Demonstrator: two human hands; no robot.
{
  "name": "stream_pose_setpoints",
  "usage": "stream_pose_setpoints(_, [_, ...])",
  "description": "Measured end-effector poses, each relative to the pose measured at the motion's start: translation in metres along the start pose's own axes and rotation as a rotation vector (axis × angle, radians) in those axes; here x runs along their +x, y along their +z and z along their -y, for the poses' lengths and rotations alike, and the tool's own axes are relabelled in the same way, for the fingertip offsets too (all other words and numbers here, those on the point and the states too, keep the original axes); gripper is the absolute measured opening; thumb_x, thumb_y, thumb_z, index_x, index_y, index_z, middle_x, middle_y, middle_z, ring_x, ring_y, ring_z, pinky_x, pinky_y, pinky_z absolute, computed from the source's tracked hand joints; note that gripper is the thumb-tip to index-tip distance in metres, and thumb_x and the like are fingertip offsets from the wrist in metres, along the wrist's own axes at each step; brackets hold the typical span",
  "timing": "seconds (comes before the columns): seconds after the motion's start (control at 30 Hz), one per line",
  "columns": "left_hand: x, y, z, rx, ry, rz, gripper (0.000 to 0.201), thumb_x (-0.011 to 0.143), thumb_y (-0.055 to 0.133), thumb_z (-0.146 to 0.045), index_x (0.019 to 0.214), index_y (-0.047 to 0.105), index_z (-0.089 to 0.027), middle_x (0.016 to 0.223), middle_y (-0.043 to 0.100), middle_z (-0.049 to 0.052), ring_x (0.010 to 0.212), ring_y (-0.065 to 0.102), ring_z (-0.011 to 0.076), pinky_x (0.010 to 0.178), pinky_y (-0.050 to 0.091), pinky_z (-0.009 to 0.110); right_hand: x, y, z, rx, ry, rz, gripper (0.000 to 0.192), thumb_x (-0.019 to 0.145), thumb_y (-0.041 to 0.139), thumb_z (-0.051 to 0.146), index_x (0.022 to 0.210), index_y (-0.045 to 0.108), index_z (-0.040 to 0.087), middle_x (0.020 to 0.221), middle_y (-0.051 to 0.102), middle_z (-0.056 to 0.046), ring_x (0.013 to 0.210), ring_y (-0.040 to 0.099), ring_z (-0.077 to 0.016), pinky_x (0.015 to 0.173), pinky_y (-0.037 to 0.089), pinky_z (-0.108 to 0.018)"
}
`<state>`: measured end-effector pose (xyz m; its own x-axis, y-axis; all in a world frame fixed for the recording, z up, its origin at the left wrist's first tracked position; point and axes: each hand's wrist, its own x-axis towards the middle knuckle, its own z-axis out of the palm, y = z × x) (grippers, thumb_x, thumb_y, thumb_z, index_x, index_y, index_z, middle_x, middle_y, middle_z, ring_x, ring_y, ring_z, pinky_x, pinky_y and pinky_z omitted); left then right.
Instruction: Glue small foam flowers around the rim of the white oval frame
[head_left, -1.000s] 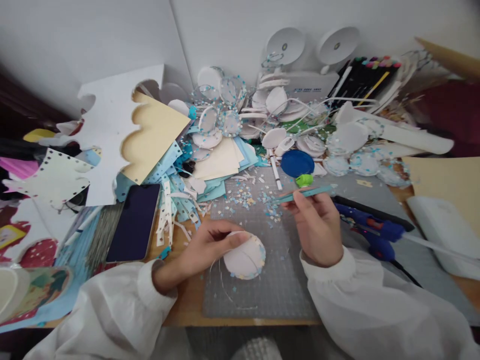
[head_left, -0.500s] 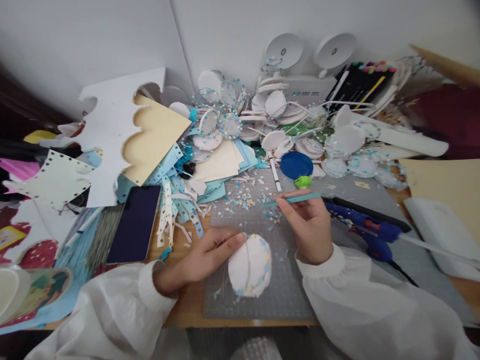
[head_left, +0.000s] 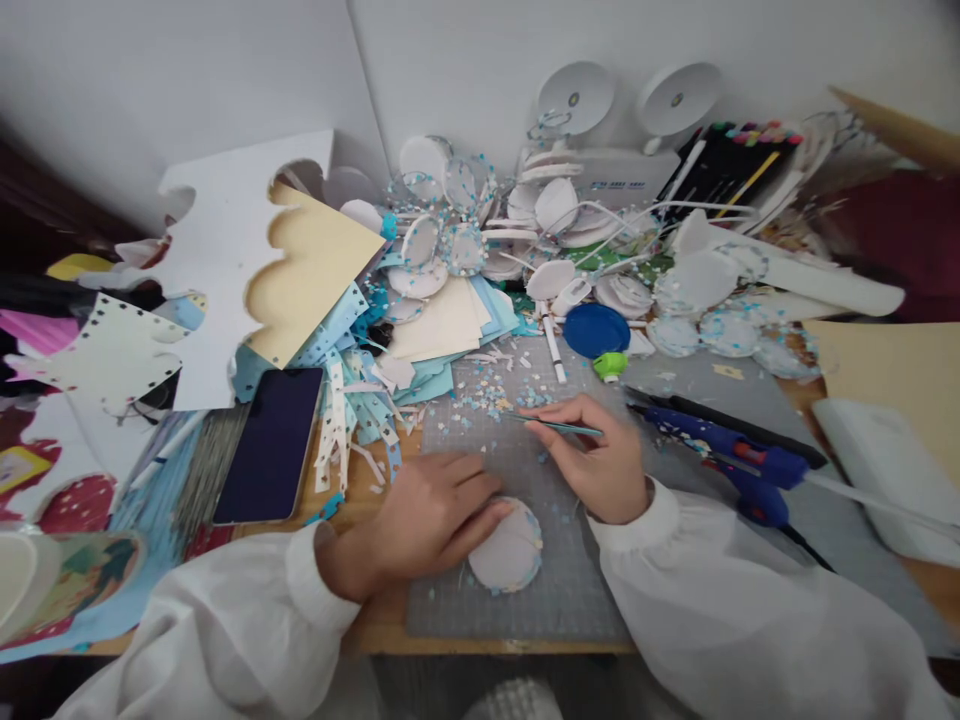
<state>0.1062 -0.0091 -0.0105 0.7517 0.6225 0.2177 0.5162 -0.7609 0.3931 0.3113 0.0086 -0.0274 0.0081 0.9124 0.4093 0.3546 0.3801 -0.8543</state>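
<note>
My left hand (head_left: 427,515) presses flat on a white paper disc (head_left: 514,550) with pale blue and yellow bits round its rim, lying on the grey cutting mat (head_left: 525,600). My right hand (head_left: 600,465) pinches slim teal tweezers (head_left: 559,426); their tip points left, close above scattered blue and white paper bits (head_left: 491,395) on the mat. Both arms wear white sleeves.
A blue glue gun (head_left: 727,460) lies right of my right hand. A dark phone (head_left: 270,440) rests at the left among paper strips. Behind the mat are a blue lid (head_left: 596,328), a green cap (head_left: 610,364), a white pen (head_left: 553,350), many decorated discs and card sheets.
My left hand laid the disc flat on the mat and now covers its left side. My right hand dropped lower and leftward, bringing the tweezers down toward the mat.
</note>
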Motion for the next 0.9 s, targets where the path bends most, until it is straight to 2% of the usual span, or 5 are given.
stream_pose_setpoints(0.23, [-0.0026, 0.0000, 0.0007, -0.270, -0.162, -0.157, 0.022, 0.095, 0.040, -0.014, 0.108, 0.057, -0.016, 0.091, 0.065, 0.005, 0.081, 0.061, 0.0164, 0.071, 0.046, 0.027, -0.0007, -0.0009, -0.0016, -0.049, -0.025, 0.007, 0.008, 0.079, 0.067, 0.016, 0.079, 0.062, 0.022, 0.083, 0.073, -0.004, 0.080, 0.071, -0.0195, 0.073, 0.056, -0.031])
stream_pose_setpoints(0.33, [-0.0015, -0.0016, 0.0001, -0.404, -0.275, -0.260, 0.023, 0.094, 0.039, -0.011, 0.107, 0.057, -0.018, 0.093, 0.063, 0.005, 0.087, 0.059, 0.0154, 0.078, 0.045, 0.027, -0.0002, -0.0003, -0.0008, -0.067, -0.034, 0.007, 0.008, 0.079, 0.067, 0.016, 0.078, 0.061, 0.022, 0.081, 0.073, -0.004, 0.078, 0.071, -0.0197, 0.070, 0.056, -0.031])
stream_pose_setpoints(0.43, [0.0008, -0.0008, 0.0022, -0.549, -0.423, -0.333, 0.022, 0.094, 0.038, -0.014, 0.099, 0.059, -0.018, 0.083, 0.060, 0.002, 0.078, 0.056, 0.0141, 0.073, 0.044, 0.026, 0.0007, 0.0004, 0.0001, -0.056, -0.025, 0.006, 0.009, 0.079, 0.067, 0.017, 0.077, 0.060, 0.022, 0.080, 0.073, -0.005, 0.078, 0.071, -0.0200, 0.069, 0.056, -0.031])
stream_pose_setpoints(0.63, [0.0042, 0.0026, 0.0094, -0.830, -0.589, -0.365, 0.021, 0.090, 0.038, -0.015, 0.086, 0.058, -0.016, 0.066, 0.049, -0.001, 0.062, 0.047, 0.0122, 0.057, 0.038, 0.024, -0.0001, -0.0013, 0.0018, 0.017, -0.004, -0.005, 0.010, 0.078, 0.068, 0.017, 0.077, 0.060, 0.022, 0.080, 0.073, -0.004, 0.079, 0.071, -0.0197, 0.071, 0.057, -0.031])
stream_pose_setpoints(0.9, [0.0060, 0.0018, 0.0080, -0.881, -0.639, -0.373, 0.020, 0.088, 0.038, -0.016, 0.085, 0.058, -0.016, 0.068, 0.049, -0.001, 0.062, 0.047, 0.0118, 0.056, 0.037, 0.024, -0.0017, -0.0001, -0.0016, -0.050, -0.031, -0.001, 0.009, 0.079, 0.068, 0.018, 0.081, 0.060, 0.022, 0.084, 0.073, -0.005, 0.081, 0.071, -0.0204, 0.072, 0.057, -0.033])
